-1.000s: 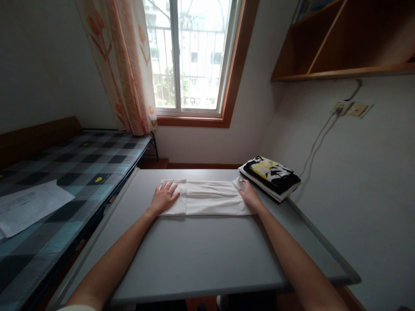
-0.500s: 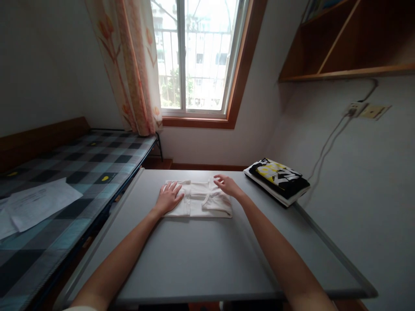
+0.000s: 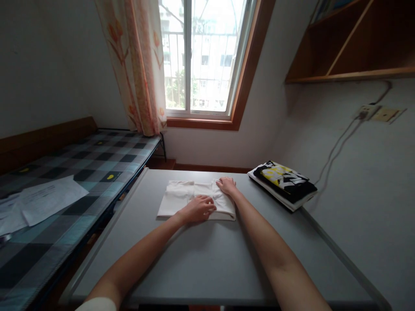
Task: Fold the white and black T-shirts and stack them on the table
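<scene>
A white shirt (image 3: 177,201), folded into a flat rectangle, lies on the grey table (image 3: 194,259) in front of me. My left hand (image 3: 199,208) rests over its middle near the front edge, fingers apart and slightly bent. On the shirt's far right part lies my right hand (image 3: 227,185), its fingers stretched over the cloth. Neither hand visibly lifts the fabric. The hands cover part of the shirt's right half.
Folded black, yellow and white clothes (image 3: 282,183) are stacked at the table's right edge by the wall. Left of the table stands a bed (image 3: 119,160) with a checked mattress and papers (image 3: 48,198) on it. A cord (image 3: 337,147) hangs from the wall socket.
My left hand has moved right from the shirt's left part to its middle. My right hand has lowered onto the far right part. The view has shifted slightly.
</scene>
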`<state>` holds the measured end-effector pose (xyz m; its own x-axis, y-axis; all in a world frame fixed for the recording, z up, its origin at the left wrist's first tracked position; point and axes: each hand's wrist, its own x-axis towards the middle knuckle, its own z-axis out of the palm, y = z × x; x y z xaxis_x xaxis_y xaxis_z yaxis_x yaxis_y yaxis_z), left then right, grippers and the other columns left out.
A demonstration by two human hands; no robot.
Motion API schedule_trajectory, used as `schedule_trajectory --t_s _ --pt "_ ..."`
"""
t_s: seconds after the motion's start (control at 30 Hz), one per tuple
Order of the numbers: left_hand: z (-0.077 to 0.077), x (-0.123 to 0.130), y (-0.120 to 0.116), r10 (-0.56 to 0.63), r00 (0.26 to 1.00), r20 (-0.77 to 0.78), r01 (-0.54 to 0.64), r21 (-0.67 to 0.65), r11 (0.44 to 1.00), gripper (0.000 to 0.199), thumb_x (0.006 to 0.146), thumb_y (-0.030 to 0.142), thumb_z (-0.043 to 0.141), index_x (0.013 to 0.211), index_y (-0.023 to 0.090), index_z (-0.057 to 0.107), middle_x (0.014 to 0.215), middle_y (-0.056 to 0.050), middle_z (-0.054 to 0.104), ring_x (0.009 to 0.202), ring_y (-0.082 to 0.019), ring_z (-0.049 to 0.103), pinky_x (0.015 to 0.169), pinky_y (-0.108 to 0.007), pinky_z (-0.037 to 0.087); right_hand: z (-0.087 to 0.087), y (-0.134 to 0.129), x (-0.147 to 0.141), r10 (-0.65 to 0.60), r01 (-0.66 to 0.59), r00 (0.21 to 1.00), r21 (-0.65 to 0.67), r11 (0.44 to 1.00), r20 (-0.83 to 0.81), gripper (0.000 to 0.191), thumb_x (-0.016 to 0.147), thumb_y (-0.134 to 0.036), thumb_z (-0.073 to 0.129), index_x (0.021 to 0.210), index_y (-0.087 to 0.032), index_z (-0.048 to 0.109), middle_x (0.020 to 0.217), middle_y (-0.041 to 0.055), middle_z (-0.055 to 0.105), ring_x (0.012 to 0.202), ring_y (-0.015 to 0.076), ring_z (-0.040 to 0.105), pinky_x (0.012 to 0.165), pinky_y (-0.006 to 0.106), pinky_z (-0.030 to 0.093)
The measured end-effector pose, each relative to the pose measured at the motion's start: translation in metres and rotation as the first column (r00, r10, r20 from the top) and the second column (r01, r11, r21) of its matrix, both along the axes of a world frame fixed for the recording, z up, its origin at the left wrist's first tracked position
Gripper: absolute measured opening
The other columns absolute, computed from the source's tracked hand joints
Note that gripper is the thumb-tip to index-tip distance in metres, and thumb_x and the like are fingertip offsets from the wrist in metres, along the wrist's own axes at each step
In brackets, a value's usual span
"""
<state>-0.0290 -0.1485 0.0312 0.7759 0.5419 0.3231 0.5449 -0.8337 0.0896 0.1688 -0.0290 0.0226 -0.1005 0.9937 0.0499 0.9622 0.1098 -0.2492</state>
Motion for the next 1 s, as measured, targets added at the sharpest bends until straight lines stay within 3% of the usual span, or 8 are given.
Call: schedule_trajectory --t_s 0.13,0.23,0.4,0.6,0.73,0.8,0.9,1.0 --pt "-0.002 0.013 0.004 0.046 0.996 -0.079 -0.038 0.097 0.995 0.013 0.085 0.018 0.054 0.090 0.021 0.066 0.097 -0.006 0.063 0.088 -0.019 0.058 0.080 -0.032 0.043 -0.005 -0.002 -0.003 -0.028 0.028 0.999 0.022 0.999 -0.025 0.034 0.094 -0.043 0.039 0.109 -0.022 0.062 0.119 0.0118 0.063 0.111 0.0288 0.051 0.091 0.042 0.037" --pt "0.000 0.014 0.002 0.049 0.992 -0.115 -0.033 0.137 0.990 0.012 0.087 0.017 0.053 0.085 0.019 0.065 0.090 -0.006 0.062 0.082 -0.017 0.057 0.077 -0.032 0.043 -0.003 -0.003 0.000 -0.025 0.039 0.990 0.093 0.995 -0.139 0.034 0.096 -0.042 0.035 0.108 -0.023 0.060 0.110 0.0096 0.067 0.107 0.0273 0.053 0.090 0.041 0.035" --pt "0.008 0.007 -0.015 -0.008 0.994 -0.109 0.028 0.182 0.983 0.010 0.087 0.014 0.053 0.085 0.018 0.062 0.090 -0.007 0.058 0.081 -0.018 0.055 0.076 -0.031 0.044 0.008 0.000 -0.009 0.170 -0.119 0.946 0.195 0.974 -0.275 0.033 0.098 -0.040 0.031 0.110 -0.022 0.056 0.099 0.0053 0.069 0.095 0.0212 0.059 0.083 0.031 0.036" --pt "-0.001 -0.009 -0.024 0.038 0.984 -0.175 -0.015 0.131 0.991 0.014 0.089 0.014 0.050 0.081 0.017 0.061 0.085 -0.006 0.057 0.074 -0.017 0.055 0.069 -0.030 0.044 -0.001 -0.008 -0.036 0.278 -0.272 0.960 0.140 0.952 -0.025 0.031 0.099 -0.035 0.032 0.112 -0.021 0.056 0.103 0.0085 0.067 0.098 0.0215 0.057 0.083 0.030 0.035" --pt "0.002 -0.016 -0.026 0.128 0.989 -0.072 -0.126 0.029 0.992 0.018 0.092 0.024 0.048 0.083 0.018 0.062 0.086 -0.006 0.060 0.077 -0.016 0.057 0.072 -0.029 0.045 -0.002 -0.014 -0.042 0.305 -0.318 0.945 0.120 0.940 0.119 0.031 0.097 -0.037 0.036 0.111 -0.020 0.058 0.109 0.0104 0.065 0.102 0.0237 0.054 0.086 0.033 0.034" --pt "0.008 -0.020 -0.025 0.324 0.946 0.013 -0.323 -0.044 0.945 0.023 0.093 0.033 0.046 0.084 0.018 0.062 0.088 -0.006 0.061 0.078 -0.017 0.059 0.072 -0.029 0.045 0.000 -0.015 -0.044 0.293 -0.314 0.946 0.156 0.937 0.141 0.033 0.096 -0.039 0.039 0.116 -0.021 0.057 0.112 0.0109 0.063 0.105 0.0250 0.053 0.088 0.035 0.034" --pt "0.013 -0.028 -0.019 0.626 0.780 0.005 -0.619 -0.143 0.772 0.028 0.091 0.041 0.047 0.091 0.017 0.062 0.090 -0.009 0.064 0.079 -0.020 0.062 0.070 -0.029 0.045 -0.001 -0.018 -0.049 0.244 -0.265 0.962 0.220 0.939 0.120 0.039 0.096 -0.041 0.037 0.128 -0.023 0.051 0.121 0.0116 0.058 0.110 0.0264 0.050 0.092 0.038 0.034" --pt "0.010 -0.034 -0.011 0.701 0.702 -0.128 -0.710 -0.197 0.676 0.033 0.087 0.045 0.051 0.093 0.016 0.064 0.092 -0.011 0.067 0.082 -0.024 0.065 0.071 -0.031 0.046 -0.008 -0.024 -0.054 0.275 -0.296 0.952 0.173 0.939 0.134 0.045 0.096 -0.046 0.034 0.132 -0.025 0.049 0.129 0.0120 0.054 0.115 0.0275 0.048 0.093 0.040 0.034"
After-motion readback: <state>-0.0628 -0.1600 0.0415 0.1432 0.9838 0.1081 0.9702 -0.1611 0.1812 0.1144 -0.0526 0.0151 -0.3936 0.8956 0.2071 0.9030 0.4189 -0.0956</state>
